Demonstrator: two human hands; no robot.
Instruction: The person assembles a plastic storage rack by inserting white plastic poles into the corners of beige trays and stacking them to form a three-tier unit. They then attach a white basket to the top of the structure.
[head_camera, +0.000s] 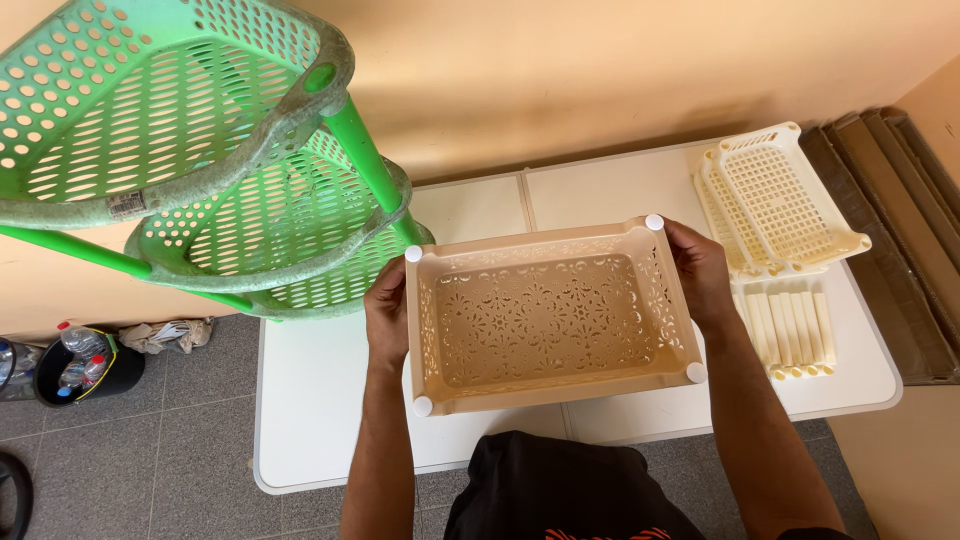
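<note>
I hold the tray (548, 315) between my hands: left hand (386, 312) on its left wall, right hand (702, 272) on its right wall, above the table (330, 400). Tiered rack (200, 150) stands left, overlapping the table's far-left corner. Stacked trays (780, 200) lie on the table, far right. Row of tubes (792, 335) lies on the table, just in front of that stack. Bin (85, 365) on the floor, far left.

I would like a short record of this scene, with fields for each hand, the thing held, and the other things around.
left hand: grips the left short side of the beige basket
right hand: grips its right short side
beige basket: patterned holes, white caps at four corners, held over the white table
stacked cream baskets: on table, far right
cream tubes: in a row beside them
green rack: on the left
bin: on floor, holds bottles
</note>
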